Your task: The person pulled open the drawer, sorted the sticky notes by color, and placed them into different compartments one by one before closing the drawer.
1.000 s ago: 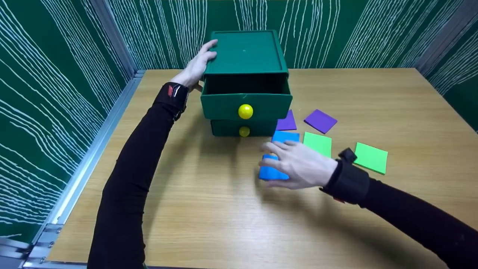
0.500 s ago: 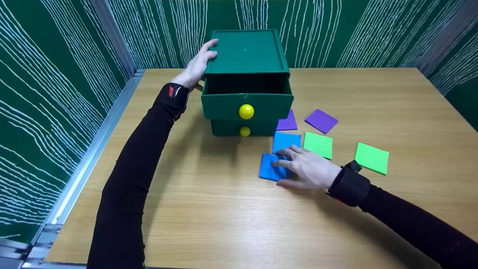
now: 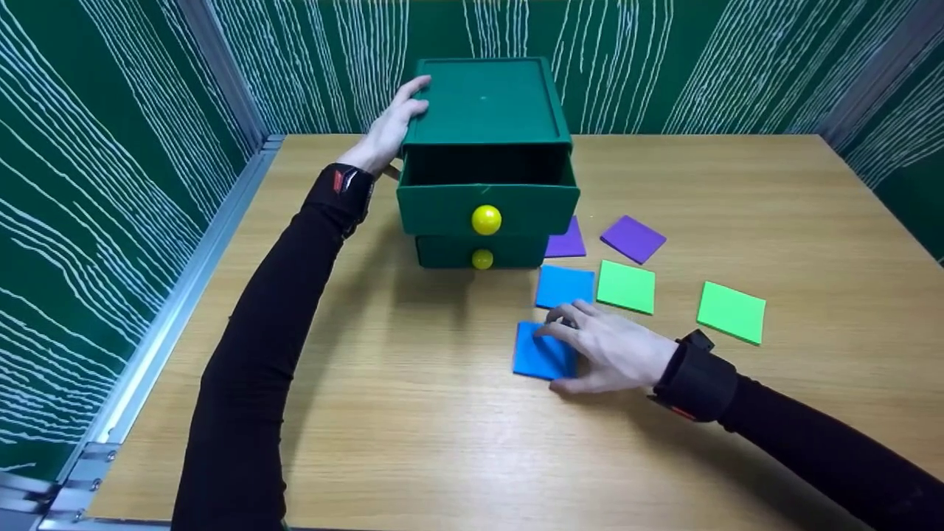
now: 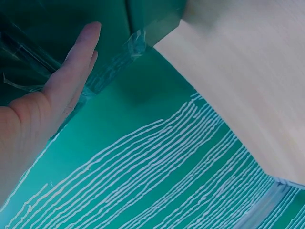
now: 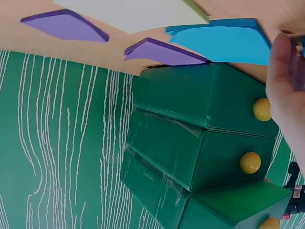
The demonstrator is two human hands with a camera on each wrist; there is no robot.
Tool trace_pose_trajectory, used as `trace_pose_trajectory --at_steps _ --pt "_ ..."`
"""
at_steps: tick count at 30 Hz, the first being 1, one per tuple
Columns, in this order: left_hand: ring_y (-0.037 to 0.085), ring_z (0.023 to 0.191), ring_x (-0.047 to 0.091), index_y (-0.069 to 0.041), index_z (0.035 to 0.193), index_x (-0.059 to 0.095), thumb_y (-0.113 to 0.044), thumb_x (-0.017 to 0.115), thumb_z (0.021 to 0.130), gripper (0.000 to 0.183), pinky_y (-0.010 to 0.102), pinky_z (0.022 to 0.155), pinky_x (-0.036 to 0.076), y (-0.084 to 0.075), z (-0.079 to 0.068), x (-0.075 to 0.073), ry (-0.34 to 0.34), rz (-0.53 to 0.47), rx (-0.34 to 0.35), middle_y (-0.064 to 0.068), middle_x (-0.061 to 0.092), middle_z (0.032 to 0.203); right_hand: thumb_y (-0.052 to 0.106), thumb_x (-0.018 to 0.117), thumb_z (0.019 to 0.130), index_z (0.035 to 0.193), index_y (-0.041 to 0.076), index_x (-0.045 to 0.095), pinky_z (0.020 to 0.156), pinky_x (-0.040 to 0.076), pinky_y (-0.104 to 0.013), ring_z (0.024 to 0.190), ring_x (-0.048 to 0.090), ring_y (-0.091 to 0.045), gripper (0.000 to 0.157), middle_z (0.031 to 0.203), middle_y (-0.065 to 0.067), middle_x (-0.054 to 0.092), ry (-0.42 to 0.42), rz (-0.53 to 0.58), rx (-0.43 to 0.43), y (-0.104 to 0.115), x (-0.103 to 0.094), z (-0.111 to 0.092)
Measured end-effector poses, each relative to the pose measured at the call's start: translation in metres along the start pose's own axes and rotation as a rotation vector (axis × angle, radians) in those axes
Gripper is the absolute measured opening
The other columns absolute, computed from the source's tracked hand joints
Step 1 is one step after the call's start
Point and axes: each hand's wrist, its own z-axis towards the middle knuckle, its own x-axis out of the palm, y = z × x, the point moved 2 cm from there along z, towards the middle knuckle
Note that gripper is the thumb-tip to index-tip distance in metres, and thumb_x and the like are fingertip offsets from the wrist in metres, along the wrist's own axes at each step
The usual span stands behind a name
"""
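Observation:
My left hand rests against the left side of a green drawer cabinet, its fingers straight along the wall in the left wrist view. The cabinet's top drawer, with a yellow knob, is pulled out; its visible inside is dark. On the table my right hand grips a flat blue square, with curved fingers over its top and the thumb at its near right corner. Just behind lies a second blue square. In the right wrist view most of my right hand is cut off.
Two green squares lie right of the blue ones. Behind them are a purple square and another purple square, partly hidden by the cabinet. Green walls with white streaks border the wooden table.
The right hand has drawn the near blue square toward the table's front, widening the gap to the other blue square. My left hand and the open drawer have stayed in place.

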Motion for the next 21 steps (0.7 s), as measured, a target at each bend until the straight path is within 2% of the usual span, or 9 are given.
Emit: trace_pose_trajectory --at_steps 4,8,12,16,19,21 --pt "0.036 0.151 0.019 -0.049 0.156 0.01 -0.046 0.025 0.103 0.055 0.069 0.105 0.035 0.001 0.0 -0.002 -0.004 -0.004 -0.001 -0.008 -0.002 0.169 0.047 0.079 0.081 0.135 0.013 0.06 0.096 0.054 -0.051 0.125 0.055 -0.039 0.066 0.135 -0.014 0.059 0.05 0.048 -0.002 0.005 -0.004 0.0" --pt "0.036 0.151 0.017 -0.048 0.157 0.01 -0.046 0.025 0.103 0.056 0.069 0.105 0.034 0.002 0.0 -0.003 -0.005 -0.003 0.005 -0.008 -0.003 0.169 0.041 0.084 0.076 0.13 0.011 0.061 0.096 0.054 -0.053 0.123 0.056 -0.044 0.066 0.132 -0.014 0.06 0.102 0.053 -0.019 0.009 -0.008 0.002" --pt "0.027 0.155 0.01 -0.038 0.159 0.01 -0.039 0.025 0.104 0.057 0.056 0.121 0.022 0.002 0.002 -0.002 -0.01 -0.008 0.085 -0.005 -0.001 0.17 0.04 0.084 0.073 0.122 0.012 0.06 0.092 0.057 -0.051 0.119 0.057 -0.043 0.062 0.129 -0.013 0.06 0.105 0.019 -0.054 0.011 -0.016 0.003" --pt "0.02 0.155 0.009 -0.033 0.16 0.012 -0.034 0.025 0.104 0.057 0.049 0.124 0.017 0.002 0.004 0.001 -0.01 -0.036 0.125 -0.003 0.001 0.17 0.035 0.085 0.069 0.115 0.013 0.059 0.087 0.059 -0.047 0.116 0.058 -0.04 0.058 0.127 -0.012 0.06 0.0 0.014 -0.129 0.013 -0.04 0.005" --pt "0.019 0.154 0.011 -0.032 0.16 0.013 -0.034 0.026 0.104 0.057 0.048 0.123 0.02 0.001 0.004 0.003 -0.014 -0.059 0.126 -0.003 0.003 0.169 0.031 0.087 0.066 0.113 0.014 0.059 0.082 0.061 -0.042 0.117 0.059 -0.036 0.057 0.129 -0.013 0.059 -0.11 0.025 -0.194 0.014 -0.07 0.01" --pt "0.018 0.154 0.011 -0.029 0.16 0.014 -0.031 0.026 0.104 0.057 0.044 0.124 0.017 0.0 0.005 0.004 -0.015 -0.069 0.149 -0.001 0.004 0.169 0.03 0.087 0.065 0.111 0.014 0.06 0.08 0.061 -0.037 0.116 0.058 -0.032 0.056 0.13 -0.013 0.058 -0.173 0.031 -0.228 0.015 -0.093 0.014"
